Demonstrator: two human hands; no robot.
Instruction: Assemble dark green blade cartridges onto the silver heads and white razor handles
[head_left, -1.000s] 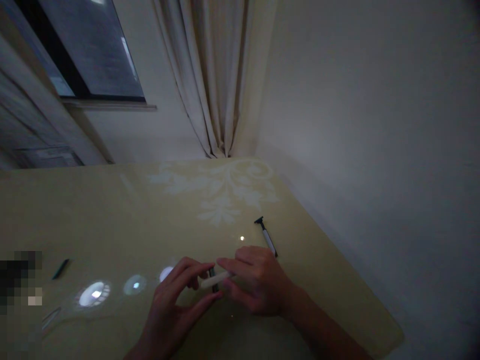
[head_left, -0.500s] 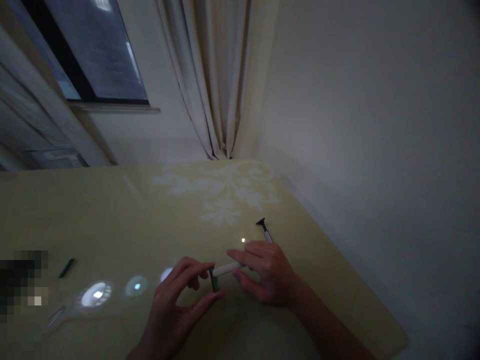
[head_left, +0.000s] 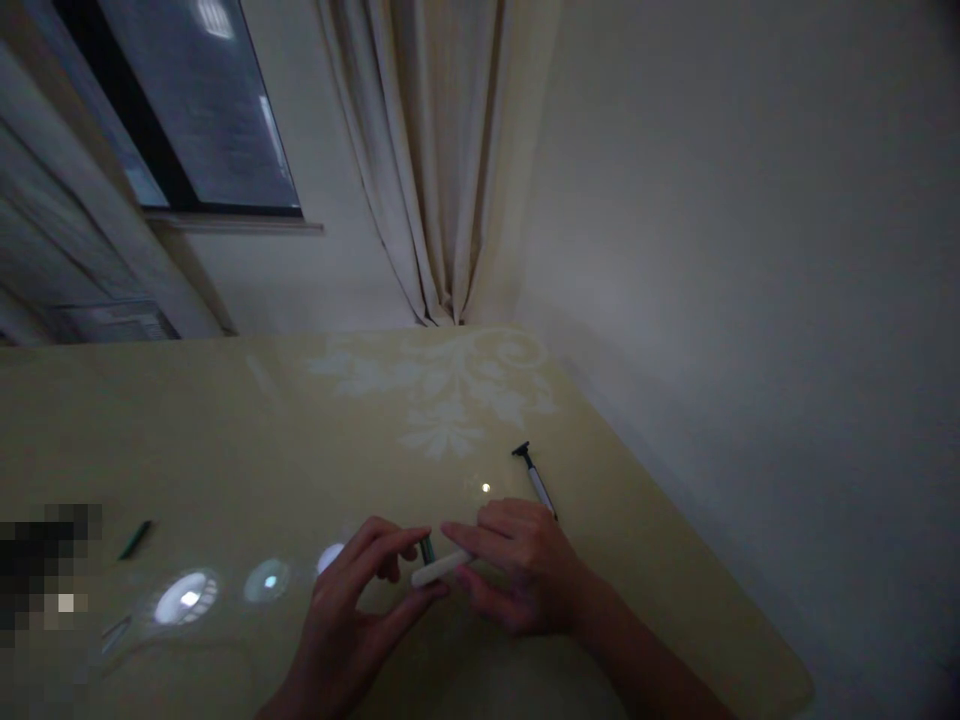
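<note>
My left hand (head_left: pixel 360 600) pinches a small dark green piece (head_left: pixel 427 548) upright between thumb and fingertips. My right hand (head_left: pixel 525 565) grips a pale, whitish stick (head_left: pixel 442 568), whose left end lies across the lower part of the green piece, close to my left thumb. Just beyond my right hand, a razor-like tool (head_left: pixel 538 482) with a black head and grey handle rests on the table. The lower end of the green piece is hidden behind the stick.
A glossy yellowish table (head_left: pixel 300 430) carries a white floral pattern. At the left lie a dark green piece (head_left: pixel 136 540) and a thin clear object (head_left: pixel 116 634). Curtains (head_left: pixel 435 150), a window and a wall stand behind.
The left end of the pale stick has moved down along the green piece toward my left thumb. My right hand has shifted slightly down and left, uncovering more of the razor-like tool's handle.
</note>
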